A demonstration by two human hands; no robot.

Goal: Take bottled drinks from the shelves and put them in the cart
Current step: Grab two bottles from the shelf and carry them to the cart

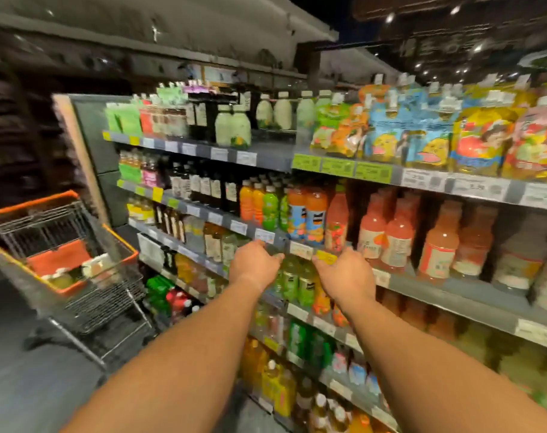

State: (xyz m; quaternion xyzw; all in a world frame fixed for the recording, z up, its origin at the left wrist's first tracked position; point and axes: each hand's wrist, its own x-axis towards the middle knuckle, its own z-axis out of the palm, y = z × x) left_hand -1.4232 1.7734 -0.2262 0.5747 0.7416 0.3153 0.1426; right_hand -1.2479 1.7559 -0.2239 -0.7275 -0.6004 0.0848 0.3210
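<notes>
Left hand (255,264): stretched forward at the shelf edge, back of the hand up, fingers loosely bent toward the price strip, nothing in its grip.

Right hand (344,275): stretched forward beside the left, just apart from it, fingers loosely bent at a yellow price tag (326,257), nothing held. Whether either hand's fingertips touch the strip cannot be told through the blur.

Green bottles (292,282): bottled drinks standing on the shelf below the hands, seen in the gap between them; orange ones stand just to their right.

Orange juice bottles (308,214): on the shelf directly above the hands, blue labels, beside green and orange smaller bottles to their left.

Pink juice bottles (437,245): larger, in rows to the right on the same shelf level.

Dark bottles (203,185): white labels, in a row left of the coloured juices.

Drink pouches (422,132): bright printed packs on the top shelf at right; pale milky bottles (234,128) stand on the same level further left.

Shelf unit (453,289): grey tiers with price labels along every front edge, running from left rear to right foreground.

Cart (78,276): wire shopping cart with orange trim, standing on the floor left of the shelves, well apart from both hands. Its basket holds an orange flap and a few items too blurred to identify.
</notes>
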